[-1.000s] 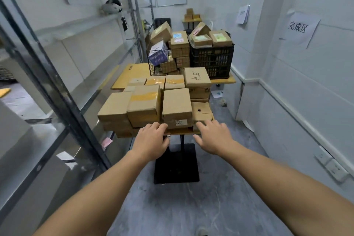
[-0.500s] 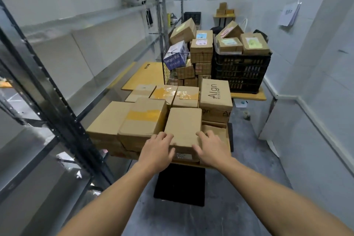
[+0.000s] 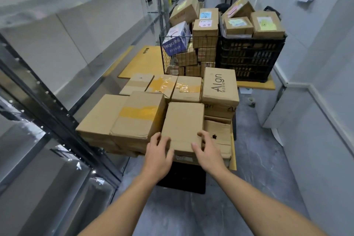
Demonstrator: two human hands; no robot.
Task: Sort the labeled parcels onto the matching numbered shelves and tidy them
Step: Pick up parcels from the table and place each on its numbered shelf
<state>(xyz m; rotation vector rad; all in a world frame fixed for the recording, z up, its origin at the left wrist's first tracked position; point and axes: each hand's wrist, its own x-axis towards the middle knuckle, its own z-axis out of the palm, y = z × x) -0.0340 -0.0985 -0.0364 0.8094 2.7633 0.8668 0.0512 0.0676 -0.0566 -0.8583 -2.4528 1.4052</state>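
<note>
plain parcel (image 3: 183,124) sits at the tabletop's (image 3: 233,160) near edge, long axis pointing straight away from the person, left hand (image 3: 158,152) and right hand (image 3: 207,151) each curled round a near corner, equally close

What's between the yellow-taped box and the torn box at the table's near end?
In the head view, a plain cardboard box, gripped at its near corners by the left hand and right hand.

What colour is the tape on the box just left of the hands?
Yellow tape across a brown cardboard box, seen in the head view.
</note>
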